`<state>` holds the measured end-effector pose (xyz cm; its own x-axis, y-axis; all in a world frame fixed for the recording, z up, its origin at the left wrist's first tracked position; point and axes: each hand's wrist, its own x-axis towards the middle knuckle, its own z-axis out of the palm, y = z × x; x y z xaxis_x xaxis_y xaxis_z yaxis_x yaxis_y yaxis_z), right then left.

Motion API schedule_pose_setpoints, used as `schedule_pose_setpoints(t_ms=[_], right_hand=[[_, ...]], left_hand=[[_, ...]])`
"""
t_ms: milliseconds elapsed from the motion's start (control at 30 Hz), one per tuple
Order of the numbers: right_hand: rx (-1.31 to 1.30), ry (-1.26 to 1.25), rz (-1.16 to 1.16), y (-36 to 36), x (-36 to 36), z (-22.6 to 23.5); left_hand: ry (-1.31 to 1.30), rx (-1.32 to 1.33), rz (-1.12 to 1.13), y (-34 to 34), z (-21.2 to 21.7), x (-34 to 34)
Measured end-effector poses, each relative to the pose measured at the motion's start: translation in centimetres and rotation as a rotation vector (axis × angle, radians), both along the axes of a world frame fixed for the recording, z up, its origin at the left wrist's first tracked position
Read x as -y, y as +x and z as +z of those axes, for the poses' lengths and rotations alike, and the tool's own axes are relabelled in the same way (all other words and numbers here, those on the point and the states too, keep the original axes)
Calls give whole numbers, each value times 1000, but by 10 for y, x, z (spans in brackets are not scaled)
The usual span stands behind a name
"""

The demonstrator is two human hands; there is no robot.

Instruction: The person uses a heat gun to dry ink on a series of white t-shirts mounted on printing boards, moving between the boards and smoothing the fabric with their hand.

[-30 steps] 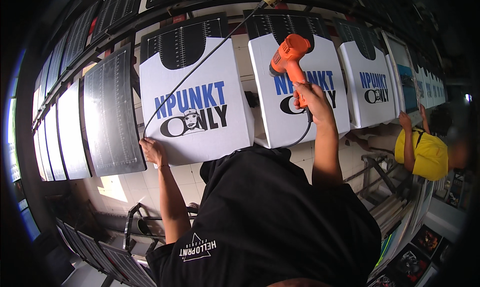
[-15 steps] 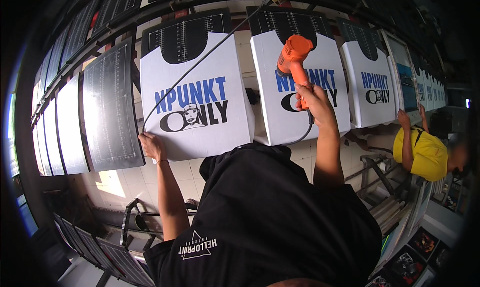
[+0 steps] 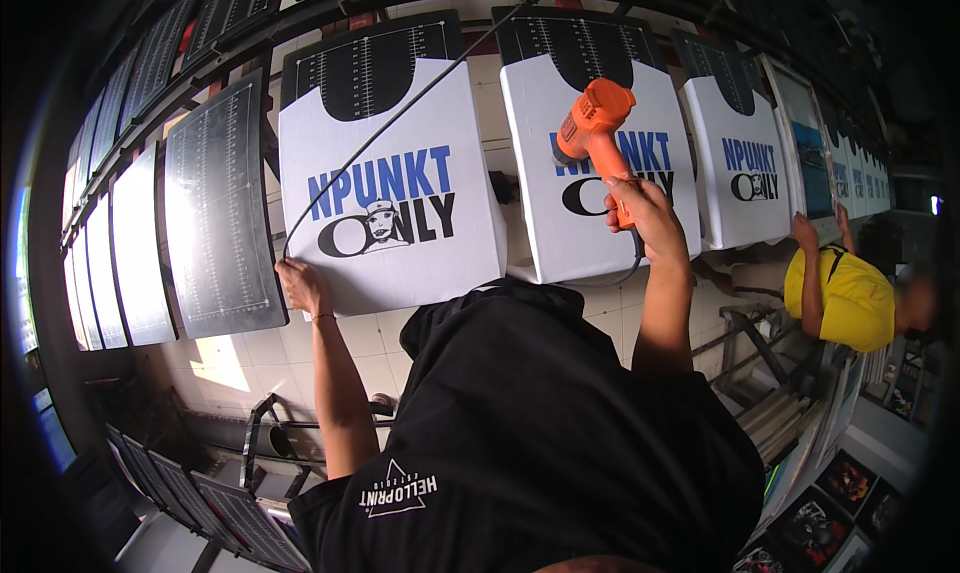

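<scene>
My right hand [image 3: 640, 211] is raised and gripping an orange heat gun [image 3: 592, 123], its nozzle close to the printed front of the middle white T-shirt [image 3: 662, 123] on a board. My left hand [image 3: 300, 283] is closed at the lower left corner of the left white T-shirt [image 3: 390, 273], where a black cable [image 3: 420, 88] running down from above ends in its fingers. Both shirts carry a blue and black print and lie flat over black boards with white ruler marks.
A third printed shirt [image 3: 745, 203] lies on a board to the right, where a person in a yellow top [image 3: 840, 298] reaches up to it. Bare black boards [image 3: 215, 213] line the left. Metal frames [image 3: 270, 433] stand below.
The heat gun has drifted slightly right and lower over the middle shirt's print. My left hand stays at the left shirt's corner.
</scene>
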<state>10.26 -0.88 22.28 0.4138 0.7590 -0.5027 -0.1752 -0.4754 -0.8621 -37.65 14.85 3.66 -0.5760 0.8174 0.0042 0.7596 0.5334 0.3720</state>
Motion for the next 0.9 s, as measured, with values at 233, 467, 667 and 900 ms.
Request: schedule_pose_setpoints(t_ms=[233,467,667,900], right_hand=[[-24,-8,38,-5,8,2],[-15,-35,77,-13,14,10],[-27,-4,107,-13,23,6],[72,-71,36,-12,33,9]], left_hand=[[-6,1,3,2,2,1],[-6,0,16,3,3,1],[-3,5,11,1,0,0],[2,9,-5,-2,-3,-1]])
